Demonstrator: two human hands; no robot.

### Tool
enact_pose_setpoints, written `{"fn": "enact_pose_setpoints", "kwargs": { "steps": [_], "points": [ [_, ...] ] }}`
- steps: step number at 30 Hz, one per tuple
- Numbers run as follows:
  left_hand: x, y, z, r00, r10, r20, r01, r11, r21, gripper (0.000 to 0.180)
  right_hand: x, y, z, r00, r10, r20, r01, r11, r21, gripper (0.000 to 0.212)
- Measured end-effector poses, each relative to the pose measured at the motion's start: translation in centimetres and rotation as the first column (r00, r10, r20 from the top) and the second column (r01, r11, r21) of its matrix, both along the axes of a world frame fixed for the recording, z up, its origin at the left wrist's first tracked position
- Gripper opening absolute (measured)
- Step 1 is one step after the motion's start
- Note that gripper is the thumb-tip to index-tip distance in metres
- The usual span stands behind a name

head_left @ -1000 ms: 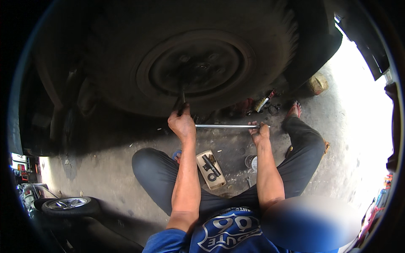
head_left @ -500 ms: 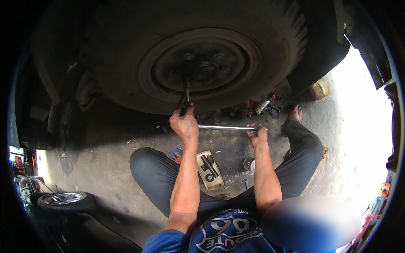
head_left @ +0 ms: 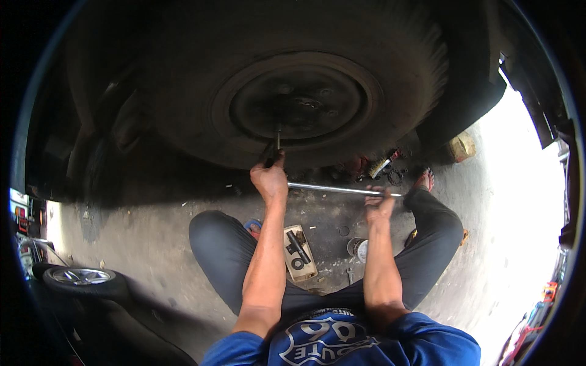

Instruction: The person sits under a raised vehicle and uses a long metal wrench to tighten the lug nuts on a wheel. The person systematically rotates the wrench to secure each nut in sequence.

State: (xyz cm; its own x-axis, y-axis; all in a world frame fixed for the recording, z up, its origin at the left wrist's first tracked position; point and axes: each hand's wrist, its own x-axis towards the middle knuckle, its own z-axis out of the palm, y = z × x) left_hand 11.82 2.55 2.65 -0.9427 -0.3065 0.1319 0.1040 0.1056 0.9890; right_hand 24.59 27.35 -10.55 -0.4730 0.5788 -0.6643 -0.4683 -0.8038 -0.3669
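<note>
In front of me stands a large wheel [head_left: 375, 110] with a dark tyre, its rim in shadow. A lug wrench [head_left: 332, 189] with a long shiny bar reaches up to the lower part of the wheel's hub. My left hand [head_left: 269, 181] is closed round the wrench at its upright shaft, where the bar meets it. Whether the socket sits on a nut is too dark to tell. Toward the bar's right end my right hand [head_left: 379, 206] grips it, and the tip sticks out past the fingers.
Between my legs a pale tray [head_left: 293, 272] holds dark metal parts, with a round tin [head_left: 356, 247] and a small spanner [head_left: 350, 276] to its right. A brush [head_left: 379, 168] lies below the tyre. Another wheel [head_left: 79, 277] lies at left, a stone-like block [head_left: 462, 147] at right.
My right hand has moved a little right and nearer to me, and the bar now slopes down toward it. More of the bar's tip shows. The left hand keeps its grip.
</note>
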Motion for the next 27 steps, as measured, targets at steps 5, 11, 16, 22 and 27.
{"fn": "enact_pose_setpoints", "kwargs": {
  "steps": [5,11,16,22,27],
  "points": [
    [0.2,0.6,0.2,0.997,-0.002,0.072,-0.003,0.998,0.068,0.028,1.3,3.9,3.5,0.965,-0.162,-0.206,0.167,0.986,0.003,0.038],
    [0.2,0.3,0.1,1.0,0.014,-0.001,-0.014,0.998,-0.061,0.035,2.2,3.5,7.8,0.894,-0.057,-0.445,0.167,0.963,0.212,0.049],
    [-0.4,0.6,-0.9,0.975,-0.101,0.197,-0.005,0.88,0.475,0.03,0.1,1.7,25.6,0.865,0.15,-0.478,0.283,0.641,0.714,0.056],
    [-0.9,0.6,-4.3,0.892,-0.371,0.258,-0.115,0.367,0.923,0.021,-9.0,-18.9,41.3,0.958,0.261,-0.115,0.144,-0.095,0.985,0.062],
    [-0.8,-0.2,-6.7,0.834,-0.552,0.013,-0.189,-0.264,0.946,0.014,-16.1,-41.5,35.1,0.789,0.461,0.406,-0.005,-0.657,0.754,0.037]
  ]
}}
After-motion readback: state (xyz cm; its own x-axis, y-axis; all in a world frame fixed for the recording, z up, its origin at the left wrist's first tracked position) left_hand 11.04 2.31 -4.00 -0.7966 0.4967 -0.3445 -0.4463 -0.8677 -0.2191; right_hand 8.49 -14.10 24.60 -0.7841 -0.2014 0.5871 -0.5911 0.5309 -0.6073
